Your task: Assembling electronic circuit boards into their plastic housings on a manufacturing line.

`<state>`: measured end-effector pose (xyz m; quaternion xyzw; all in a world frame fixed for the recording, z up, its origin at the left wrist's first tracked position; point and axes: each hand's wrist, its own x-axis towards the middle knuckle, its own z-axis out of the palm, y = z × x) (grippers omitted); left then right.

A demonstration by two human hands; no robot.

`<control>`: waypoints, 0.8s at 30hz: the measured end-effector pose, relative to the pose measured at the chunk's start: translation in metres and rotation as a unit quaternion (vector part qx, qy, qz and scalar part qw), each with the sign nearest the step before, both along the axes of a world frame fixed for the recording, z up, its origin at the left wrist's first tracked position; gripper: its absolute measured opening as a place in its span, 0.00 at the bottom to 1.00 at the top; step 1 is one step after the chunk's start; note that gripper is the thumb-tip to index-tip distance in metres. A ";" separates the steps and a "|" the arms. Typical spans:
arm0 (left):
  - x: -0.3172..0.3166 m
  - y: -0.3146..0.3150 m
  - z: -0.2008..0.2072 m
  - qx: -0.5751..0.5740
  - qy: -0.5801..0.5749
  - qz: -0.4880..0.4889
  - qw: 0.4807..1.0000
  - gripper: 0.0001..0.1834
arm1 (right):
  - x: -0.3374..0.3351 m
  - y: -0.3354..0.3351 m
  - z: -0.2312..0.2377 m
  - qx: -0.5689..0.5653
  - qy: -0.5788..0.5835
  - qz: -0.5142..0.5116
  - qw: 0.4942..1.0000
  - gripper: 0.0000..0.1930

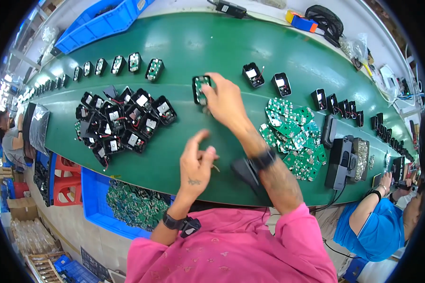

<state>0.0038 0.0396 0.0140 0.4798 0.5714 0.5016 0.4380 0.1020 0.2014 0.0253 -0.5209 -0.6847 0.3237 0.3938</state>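
Above the middle of the green bench, my right hand (225,101) grips a small black plastic housing (194,87) with a green circuit board (201,85) inside it. The thumb lies on the board's face. Closer to me, my left hand (194,170) is held over the bench with its index finger and thumb apart, and I see nothing held in it. To its left lies a heap of black housings (136,115) with white parts and red wires. A pile of loose green circuit boards (293,134) lies right of my right forearm.
Housings with boards (154,70) line the far left; open housings (282,85) line the right. A blue crate (99,28) stands at the back left. A blue bin of boards (92,203) sits below the near edge. A black device (339,162) and a co-worker (373,231) are at right.
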 end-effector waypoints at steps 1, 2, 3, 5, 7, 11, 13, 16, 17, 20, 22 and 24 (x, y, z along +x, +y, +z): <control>0.001 -0.004 -0.004 0.037 0.051 -0.006 0.998 0.19 | -0.012 0.023 0.003 -0.004 -0.024 -0.012 1.000 0.17; 0.002 -0.006 -0.005 0.074 0.102 -0.010 0.992 0.17 | -0.022 0.042 0.005 -0.008 -0.047 -0.023 0.999 0.18; 0.004 -0.007 -0.003 0.082 0.105 -0.012 0.991 0.17 | -0.028 0.058 0.004 0.000 -0.044 -0.027 0.999 0.18; 0.005 -0.008 -0.002 0.060 0.060 -0.011 0.996 0.14 | -0.042 0.077 0.005 -0.053 -0.110 -0.070 0.990 0.19; 0.003 -0.007 -0.003 0.060 0.056 -0.013 0.997 0.13 | -0.040 0.082 0.009 -0.064 -0.163 -0.059 0.983 0.19; -0.006 -0.010 -0.007 0.060 0.050 -0.017 0.997 0.12 | -0.010 0.066 0.022 0.093 -0.307 -0.052 0.946 0.24; -0.005 -0.013 -0.005 0.060 0.046 -0.014 0.997 0.11 | 0.026 0.057 0.047 0.178 -0.429 -0.067 0.883 0.24; 0.001 -0.007 0.001 0.072 0.058 -0.052 0.994 0.12 | 0.085 0.057 0.047 0.166 -0.516 -0.075 0.837 0.21; 0.004 -0.004 0.004 0.062 0.063 -0.044 0.995 0.13 | 0.092 0.060 0.048 0.158 -0.522 -0.087 0.834 0.21; 0.004 -0.003 0.003 0.035 0.059 -0.014 0.998 0.29 | 0.086 0.047 0.048 0.076 -0.484 -0.048 0.870 0.20; 0.009 -0.005 0.012 0.010 -0.033 0.017 0.999 0.40 | 0.070 0.014 0.064 0.005 -0.349 0.042 0.936 0.19; 0.017 -0.003 0.019 0.023 -0.068 -0.009 0.997 0.43 | 0.063 -0.037 0.077 -0.057 -0.308 0.133 0.940 0.24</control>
